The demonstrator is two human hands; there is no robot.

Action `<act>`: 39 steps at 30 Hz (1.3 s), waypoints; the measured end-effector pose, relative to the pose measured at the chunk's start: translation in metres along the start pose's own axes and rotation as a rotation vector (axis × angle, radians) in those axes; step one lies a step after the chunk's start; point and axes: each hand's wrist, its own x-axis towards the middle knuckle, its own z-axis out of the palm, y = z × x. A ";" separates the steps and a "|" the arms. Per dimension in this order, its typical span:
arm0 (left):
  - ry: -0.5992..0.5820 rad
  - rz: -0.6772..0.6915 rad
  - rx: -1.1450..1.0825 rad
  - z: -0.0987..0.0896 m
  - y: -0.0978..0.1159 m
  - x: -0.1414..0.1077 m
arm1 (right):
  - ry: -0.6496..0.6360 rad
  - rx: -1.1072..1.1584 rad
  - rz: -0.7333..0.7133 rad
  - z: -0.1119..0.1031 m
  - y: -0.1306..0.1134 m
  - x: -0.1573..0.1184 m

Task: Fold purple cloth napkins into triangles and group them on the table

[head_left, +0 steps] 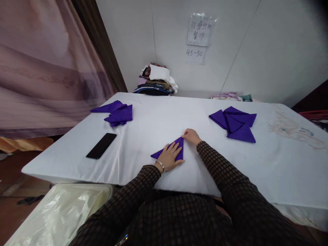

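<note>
A purple cloth napkin [180, 144], folded into a triangle, lies on the white-covered table [164, 116] close in front of me. My left hand [171, 158] rests flat on it with the fingers spread, hiding much of its middle. At the napkin's top right corner, my right hand [190, 136] pinches the tip between thumb and finger. Farther right lies a group of folded purple napkins [238, 124], partly overlapping. On the left is another bunch of purple napkins [119, 113], one with a long point reaching left.
A black phone [101, 146] lies left of my hands. Stacked folded clothes [156, 80] stand behind the table's far edge, with more cloth [228, 96] farther right. Paper signs [199, 32] hang on the wall. A pink curtain [46, 68] borders the left; a plastic-covered bin [64, 208] stands below.
</note>
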 end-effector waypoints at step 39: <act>-0.011 -0.101 -0.038 -0.008 0.010 -0.008 | -0.172 -0.175 -0.603 0.027 -0.019 -0.045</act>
